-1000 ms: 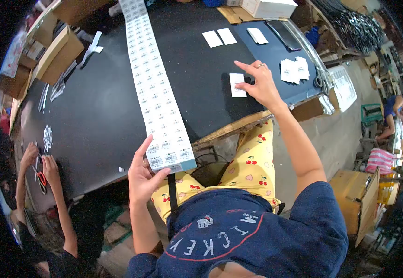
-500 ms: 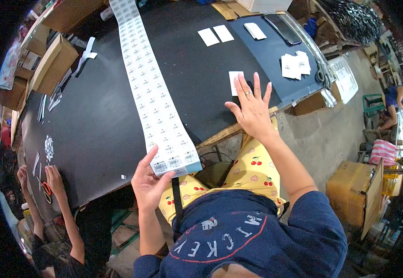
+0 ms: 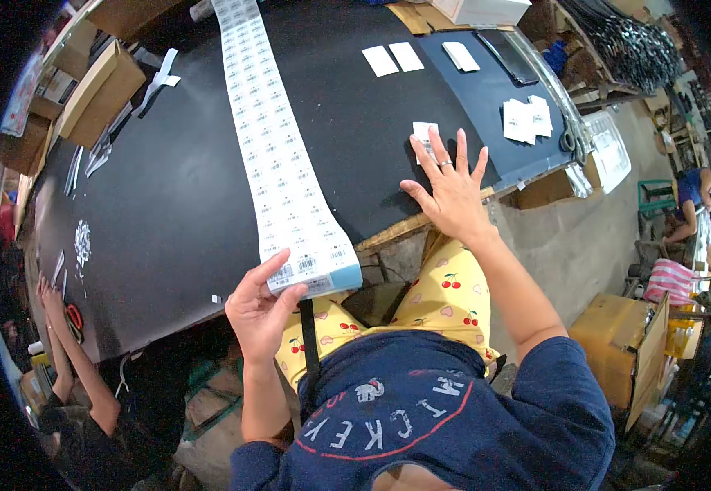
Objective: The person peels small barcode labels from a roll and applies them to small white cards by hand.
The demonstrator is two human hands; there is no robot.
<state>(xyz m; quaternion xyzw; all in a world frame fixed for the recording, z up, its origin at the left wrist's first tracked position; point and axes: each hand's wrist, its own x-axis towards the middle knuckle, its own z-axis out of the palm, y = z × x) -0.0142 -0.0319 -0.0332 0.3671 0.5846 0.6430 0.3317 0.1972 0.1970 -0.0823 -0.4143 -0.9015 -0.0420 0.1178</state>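
Label strip (image 3: 278,155), one, white, printed in rows: lay along the counter (image 3: 184,188), its long axis running away from the person and leaning left at the far end. Near end curled out past the front edge, pinched between thumb and fingers of the left hand (image 3: 261,307), which was much the nearer to it.

Card (image 3: 423,131), one, white, small: lay to the right of the strip, well apart, farther from the body than the strip's held end. Right hand (image 3: 454,196), fingers spread, palm down, partly covered it; firmness of contact could not be told.

Further cards: a pair (image 3: 393,59) lay beyond; a loose pile (image 3: 526,120) lay farther right.
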